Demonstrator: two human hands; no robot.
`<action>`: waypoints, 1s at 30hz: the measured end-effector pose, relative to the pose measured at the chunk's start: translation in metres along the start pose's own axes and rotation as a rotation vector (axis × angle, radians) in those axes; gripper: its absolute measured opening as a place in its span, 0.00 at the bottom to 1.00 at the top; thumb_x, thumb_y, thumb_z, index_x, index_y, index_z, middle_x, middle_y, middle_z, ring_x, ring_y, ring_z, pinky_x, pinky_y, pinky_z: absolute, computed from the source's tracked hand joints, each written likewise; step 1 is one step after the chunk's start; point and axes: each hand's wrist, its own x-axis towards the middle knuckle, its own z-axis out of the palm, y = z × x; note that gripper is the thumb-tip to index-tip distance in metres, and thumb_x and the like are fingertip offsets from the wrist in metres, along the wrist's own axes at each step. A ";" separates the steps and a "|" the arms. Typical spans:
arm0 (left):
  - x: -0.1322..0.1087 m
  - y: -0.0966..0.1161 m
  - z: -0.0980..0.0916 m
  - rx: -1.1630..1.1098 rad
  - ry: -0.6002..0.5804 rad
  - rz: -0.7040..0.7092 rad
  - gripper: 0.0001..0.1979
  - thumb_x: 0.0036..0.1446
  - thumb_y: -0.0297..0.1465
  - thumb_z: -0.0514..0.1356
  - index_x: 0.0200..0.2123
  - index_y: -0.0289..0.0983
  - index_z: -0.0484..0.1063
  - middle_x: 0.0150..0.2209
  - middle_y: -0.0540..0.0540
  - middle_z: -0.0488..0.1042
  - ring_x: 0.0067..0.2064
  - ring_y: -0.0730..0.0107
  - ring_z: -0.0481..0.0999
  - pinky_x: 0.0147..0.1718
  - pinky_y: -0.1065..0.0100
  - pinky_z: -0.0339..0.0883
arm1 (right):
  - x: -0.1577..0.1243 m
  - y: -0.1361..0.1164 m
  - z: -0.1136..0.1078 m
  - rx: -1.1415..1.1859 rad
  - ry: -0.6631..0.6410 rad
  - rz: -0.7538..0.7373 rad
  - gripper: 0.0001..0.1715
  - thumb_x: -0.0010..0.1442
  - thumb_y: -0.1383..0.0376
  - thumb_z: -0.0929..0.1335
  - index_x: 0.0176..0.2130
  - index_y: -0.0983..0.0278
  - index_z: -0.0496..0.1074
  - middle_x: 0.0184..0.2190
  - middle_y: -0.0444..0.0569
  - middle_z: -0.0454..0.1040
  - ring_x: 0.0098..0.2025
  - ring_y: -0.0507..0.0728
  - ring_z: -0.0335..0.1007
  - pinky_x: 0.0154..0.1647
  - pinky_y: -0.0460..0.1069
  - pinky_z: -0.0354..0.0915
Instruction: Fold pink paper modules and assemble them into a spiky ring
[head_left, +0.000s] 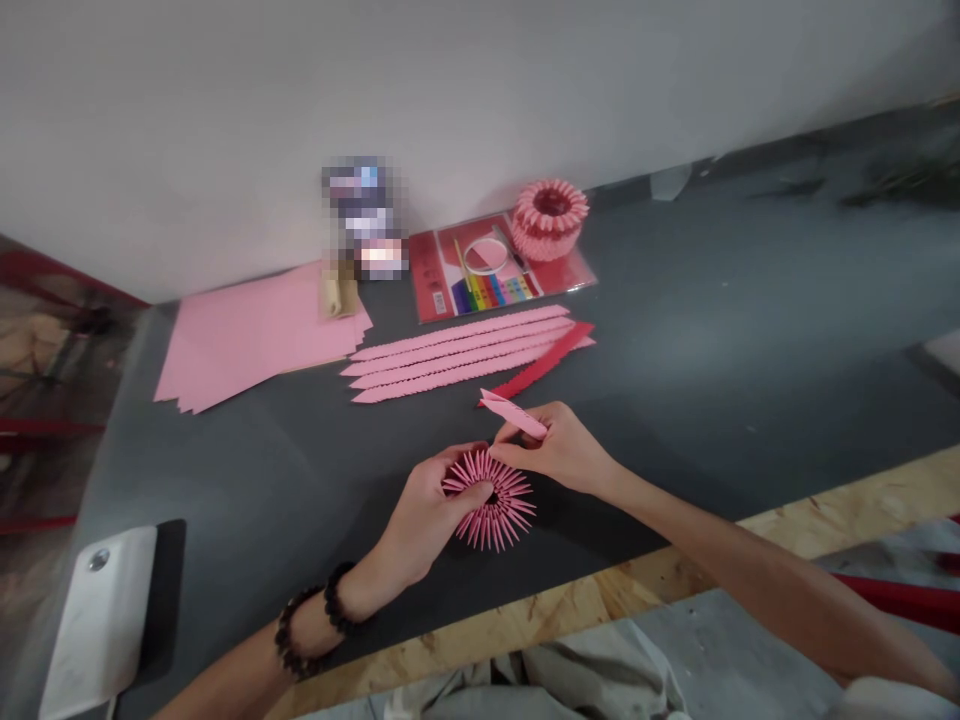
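Note:
My left hand [439, 500] grips a round, spiky ring of folded pink paper pieces [499, 525], its thumb pressed over the ring's centre. Close to the ring's upper edge, the fingertips of my right hand [551, 450] are pinched together. A short stack of folded pink paper pieces [514, 410] juts out of that same hand toward the upper left. Just beyond lie several long rows of nested pink paper pieces [457, 350], with a red row [544, 365] crossing their right end at a slant.
Pink paper sheets [247, 335] lie at the left, a small yellowish packet [339, 292] on their corner. A red craft-kit packet [431, 275] carries a finished pink paper ring [551, 235]. A phone [367, 215] leans on the wall; a white device [105, 620] sits at front left.

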 end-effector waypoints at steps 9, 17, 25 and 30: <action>0.000 0.000 0.001 -0.038 0.046 0.020 0.20 0.53 0.31 0.71 0.50 0.37 0.80 0.50 0.41 0.83 0.51 0.53 0.80 0.53 0.58 0.70 | 0.001 -0.004 -0.003 -0.016 0.010 -0.012 0.14 0.58 0.54 0.73 0.33 0.62 0.82 0.17 0.38 0.60 0.21 0.48 0.49 0.22 0.48 0.46; 0.001 0.005 -0.002 -0.103 0.018 -0.023 0.24 0.47 0.29 0.74 0.50 0.37 0.79 0.48 0.42 0.83 0.49 0.56 0.79 0.52 0.60 0.70 | 0.000 0.001 0.002 -0.020 0.045 0.006 0.15 0.56 0.53 0.75 0.31 0.63 0.83 0.20 0.44 0.71 0.22 0.50 0.59 0.22 0.48 0.54; 0.000 0.010 -0.004 -0.454 -0.010 -0.129 0.20 0.58 0.39 0.68 0.51 0.37 0.78 0.53 0.41 0.80 0.53 0.57 0.78 0.51 0.63 0.70 | 0.003 0.005 -0.001 0.063 0.197 0.050 0.17 0.55 0.54 0.75 0.26 0.64 0.77 0.23 0.46 0.73 0.25 0.52 0.64 0.28 0.50 0.61; -0.002 0.010 0.001 -0.442 -0.006 -0.069 0.19 0.56 0.31 0.69 0.51 0.36 0.77 0.53 0.41 0.80 0.54 0.56 0.78 0.54 0.61 0.68 | 0.002 0.002 -0.001 0.098 0.234 0.057 0.18 0.55 0.55 0.75 0.23 0.65 0.74 0.22 0.45 0.70 0.26 0.51 0.61 0.29 0.50 0.60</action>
